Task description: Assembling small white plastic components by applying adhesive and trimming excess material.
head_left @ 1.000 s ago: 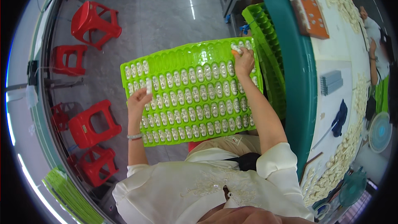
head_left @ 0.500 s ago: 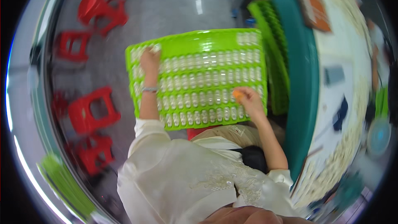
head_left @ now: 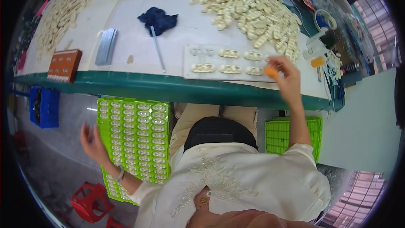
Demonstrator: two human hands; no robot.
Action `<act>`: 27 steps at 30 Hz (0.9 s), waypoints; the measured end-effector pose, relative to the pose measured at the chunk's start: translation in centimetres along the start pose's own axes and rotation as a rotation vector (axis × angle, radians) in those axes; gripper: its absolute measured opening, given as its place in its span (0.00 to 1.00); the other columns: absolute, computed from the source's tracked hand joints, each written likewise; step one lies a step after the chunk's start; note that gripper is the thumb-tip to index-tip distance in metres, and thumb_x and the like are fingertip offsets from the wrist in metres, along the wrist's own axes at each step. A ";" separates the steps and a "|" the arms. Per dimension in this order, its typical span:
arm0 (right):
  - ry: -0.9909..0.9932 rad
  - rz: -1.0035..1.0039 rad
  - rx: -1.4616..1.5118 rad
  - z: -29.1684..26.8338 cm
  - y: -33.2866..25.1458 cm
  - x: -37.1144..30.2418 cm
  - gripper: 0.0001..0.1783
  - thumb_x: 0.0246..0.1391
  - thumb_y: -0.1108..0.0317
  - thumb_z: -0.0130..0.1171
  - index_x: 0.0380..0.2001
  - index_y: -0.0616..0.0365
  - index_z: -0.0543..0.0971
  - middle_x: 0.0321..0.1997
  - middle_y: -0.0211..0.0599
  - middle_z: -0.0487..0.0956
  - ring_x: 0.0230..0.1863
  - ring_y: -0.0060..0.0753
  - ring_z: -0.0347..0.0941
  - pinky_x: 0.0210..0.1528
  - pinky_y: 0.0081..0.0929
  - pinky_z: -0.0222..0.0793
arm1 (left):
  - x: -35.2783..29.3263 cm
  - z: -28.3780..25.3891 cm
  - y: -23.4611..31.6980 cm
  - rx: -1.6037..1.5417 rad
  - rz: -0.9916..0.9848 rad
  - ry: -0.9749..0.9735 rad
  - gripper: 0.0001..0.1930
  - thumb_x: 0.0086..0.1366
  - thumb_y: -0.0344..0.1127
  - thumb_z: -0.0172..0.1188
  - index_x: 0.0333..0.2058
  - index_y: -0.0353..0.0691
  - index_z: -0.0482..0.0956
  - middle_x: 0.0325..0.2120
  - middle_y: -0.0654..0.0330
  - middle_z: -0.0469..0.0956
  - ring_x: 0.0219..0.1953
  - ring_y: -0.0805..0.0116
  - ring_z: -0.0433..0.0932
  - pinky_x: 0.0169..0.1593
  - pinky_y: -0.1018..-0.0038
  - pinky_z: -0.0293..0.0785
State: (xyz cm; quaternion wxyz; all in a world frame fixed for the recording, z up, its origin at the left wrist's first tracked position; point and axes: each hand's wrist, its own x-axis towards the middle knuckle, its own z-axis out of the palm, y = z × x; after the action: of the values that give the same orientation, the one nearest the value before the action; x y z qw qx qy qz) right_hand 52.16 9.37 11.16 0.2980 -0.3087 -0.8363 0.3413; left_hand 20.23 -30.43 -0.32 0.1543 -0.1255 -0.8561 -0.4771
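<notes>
My right hand (head_left: 287,76) is closed on a small orange piece (head_left: 271,72), whose exact kind I cannot make out. It is at the right end of a white board (head_left: 188,69) on the table's near edge. Two rows of cream oval parts (head_left: 230,69) lie on that board, and clear ones sit at its upper left. Down at the left, my left hand (head_left: 93,143) is open, its fingers apart and nothing in them. Beside it stands a bright green tray (head_left: 102,133) filled with rows of pale oval parts (head_left: 143,139).
Heaps of cream parts (head_left: 249,10) cover the far table. A dark blue cloth (head_left: 158,20), a thin strip (head_left: 157,48), a grey-blue block (head_left: 106,46) and a brown box (head_left: 64,64) lie leftward. Below are a blue bin (head_left: 44,107), green crate (head_left: 276,137) and red stool (head_left: 90,201).
My view has turned from the stools and floor to the table. My left hand has come off the green tray's parts; my right hand, still with the orange piece, is now at the white board.
</notes>
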 end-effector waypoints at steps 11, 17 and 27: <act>-0.360 -0.109 -0.398 -6.5 10.5 3.8 0.21 0.39 0.78 0.56 0.42 0.55 0.71 0.45 0.37 0.67 0.49 0.39 0.60 0.51 0.27 0.57 | 1.5 16.7 24.5 -0.059 1.136 -1.045 0.17 0.43 0.35 0.65 0.33 0.36 0.73 0.34 0.53 0.70 0.36 0.55 0.72 0.39 0.69 0.70; -0.262 -0.183 -0.267 -7.6 11.0 4.3 0.22 0.37 0.83 0.52 0.40 0.58 0.69 0.41 0.36 0.68 0.42 0.35 0.64 0.45 0.24 0.61 | 0.4 19.2 25.2 0.024 1.285 -1.120 0.14 0.42 0.35 0.62 0.27 0.35 0.72 0.30 0.55 0.69 0.34 0.56 0.72 0.37 0.66 0.70; -0.381 -0.206 0.190 2.8 -0.7 -2.6 0.16 0.41 0.77 0.62 0.37 0.60 0.72 0.38 0.34 0.70 0.34 0.21 0.67 0.34 0.15 0.63 | 2.5 18.6 23.9 -0.074 1.162 -1.070 0.12 0.42 0.33 0.61 0.26 0.36 0.72 0.26 0.56 0.70 0.29 0.56 0.73 0.33 0.67 0.70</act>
State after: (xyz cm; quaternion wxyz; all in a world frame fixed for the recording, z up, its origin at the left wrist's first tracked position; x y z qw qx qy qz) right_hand 51.65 5.98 9.32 0.1959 -0.1221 -0.8686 0.4384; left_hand 23.84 -2.11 10.00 -0.0583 -0.7700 -0.5950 -0.2229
